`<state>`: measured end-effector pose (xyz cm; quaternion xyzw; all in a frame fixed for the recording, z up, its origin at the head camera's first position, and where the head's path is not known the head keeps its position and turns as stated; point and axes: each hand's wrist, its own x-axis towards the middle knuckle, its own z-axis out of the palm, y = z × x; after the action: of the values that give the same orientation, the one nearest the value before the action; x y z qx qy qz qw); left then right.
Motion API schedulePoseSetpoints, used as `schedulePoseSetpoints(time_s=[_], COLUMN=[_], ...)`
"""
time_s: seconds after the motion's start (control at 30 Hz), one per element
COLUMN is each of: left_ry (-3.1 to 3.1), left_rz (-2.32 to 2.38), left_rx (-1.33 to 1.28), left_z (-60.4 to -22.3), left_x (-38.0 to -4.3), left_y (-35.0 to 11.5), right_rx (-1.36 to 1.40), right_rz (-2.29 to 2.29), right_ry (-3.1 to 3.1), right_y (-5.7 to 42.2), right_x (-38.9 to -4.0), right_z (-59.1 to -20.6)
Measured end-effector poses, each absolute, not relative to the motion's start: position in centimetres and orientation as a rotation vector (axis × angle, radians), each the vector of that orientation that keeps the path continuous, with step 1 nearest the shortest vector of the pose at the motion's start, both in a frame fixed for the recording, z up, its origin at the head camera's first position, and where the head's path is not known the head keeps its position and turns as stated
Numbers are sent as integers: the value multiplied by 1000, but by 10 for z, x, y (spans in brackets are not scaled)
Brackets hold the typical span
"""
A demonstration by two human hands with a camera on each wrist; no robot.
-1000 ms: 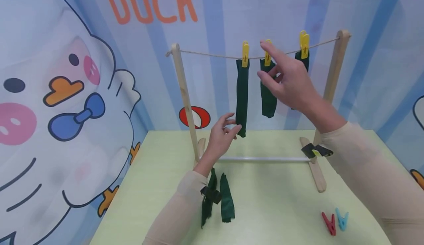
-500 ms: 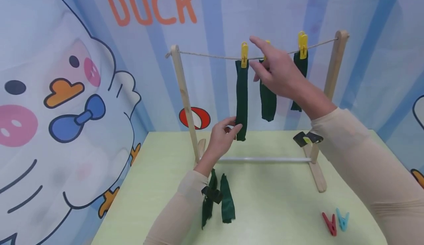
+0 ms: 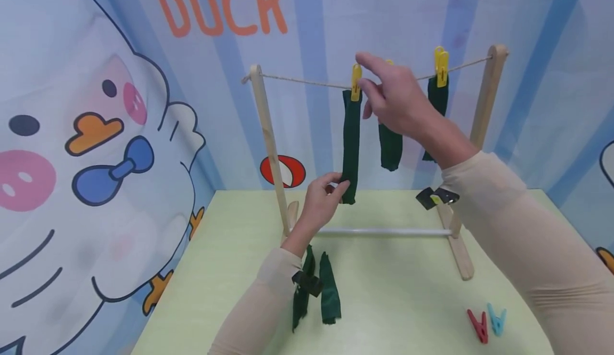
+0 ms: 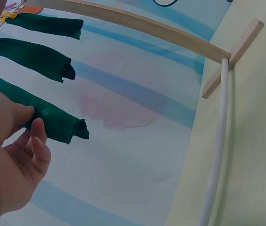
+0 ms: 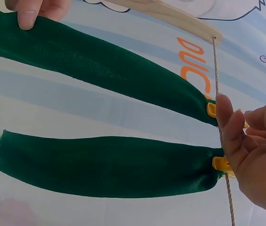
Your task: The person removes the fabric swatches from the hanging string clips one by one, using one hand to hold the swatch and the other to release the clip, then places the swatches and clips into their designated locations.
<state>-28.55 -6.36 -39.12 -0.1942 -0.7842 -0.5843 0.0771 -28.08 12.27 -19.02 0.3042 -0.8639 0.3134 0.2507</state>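
A long dark green cloth strip (image 3: 352, 142) hangs from the rope (image 3: 307, 82) by a yellow clothespin (image 3: 355, 80). Near its lower end my left hand (image 3: 322, 198) pinches it, thumb in front, as the left wrist view also shows. My right hand (image 3: 395, 99) is up at the line. Its index finger reaches over the top of that clothespin and its thumb lies beside it, with a gap between them. Behind this hand hangs a second green strip (image 3: 390, 150), whose clothespin (image 5: 222, 164) shows in the right wrist view. Farther right, another strip (image 3: 437, 102) hangs from a yellow clothespin (image 3: 441, 67).
The rope runs between two wooden posts (image 3: 265, 120) joined low down by a white rod (image 3: 384, 232). Two green strips (image 3: 330, 291) lie on the table (image 3: 393, 301), one partly behind my left wrist. A red clothespin (image 3: 478, 325) and a blue clothespin (image 3: 497, 319) lie front right.
My right hand has moved left along the rope, from the middle clothespin to the left one. My left fingers have closed on the long strip's lower end.
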Motion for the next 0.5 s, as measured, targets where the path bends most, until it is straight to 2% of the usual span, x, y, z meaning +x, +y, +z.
schedulePoseSetpoints(time_s=[0.5], left_ry=[-2330], left_rz=[-1745], left_rx=[-611], left_z=[-393], left_x=[-285], left_y=[-64], right_rx=[686], right_rz=[864], right_ry=[-2422], right_y=[113], right_x=[-285], right_z=[-186])
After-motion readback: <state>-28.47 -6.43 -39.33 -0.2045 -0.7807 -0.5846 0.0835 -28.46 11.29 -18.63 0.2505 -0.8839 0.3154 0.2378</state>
